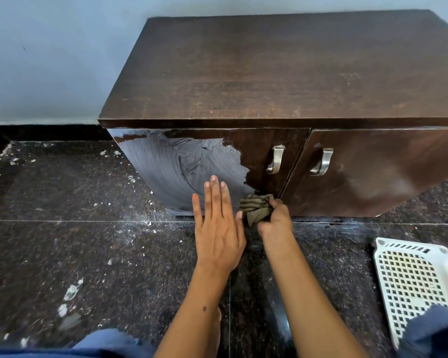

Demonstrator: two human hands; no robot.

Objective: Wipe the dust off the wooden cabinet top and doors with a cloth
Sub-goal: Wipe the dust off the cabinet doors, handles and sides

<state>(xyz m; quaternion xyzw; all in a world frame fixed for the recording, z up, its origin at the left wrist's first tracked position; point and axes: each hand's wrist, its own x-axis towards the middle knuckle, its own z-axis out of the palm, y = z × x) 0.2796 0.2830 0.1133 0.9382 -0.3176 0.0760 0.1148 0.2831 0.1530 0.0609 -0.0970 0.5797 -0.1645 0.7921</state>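
A low dark wooden cabinet [282, 73] stands against the wall, its top scuffed and dusty. The left door [181, 166] shows pale wet wipe streaks, and the right door [373, 171] has a dull patch. My right hand [274, 223] grips a crumpled olive striped cloth [256, 206] at the bottom of the left door, near the gap between the doors. My left hand [217, 223] is held flat, fingers straight, in front of the lower left door beside the cloth. Whether it touches the door I cannot tell.
Two metal handles [276, 160] [322, 162] sit near the doors' meeting edge. A white plastic basket [411, 280] lies on the dark speckled floor [88, 241] at the right. White debris flecks are scattered left of the cabinet. My knees in blue fabric show at the bottom edge.
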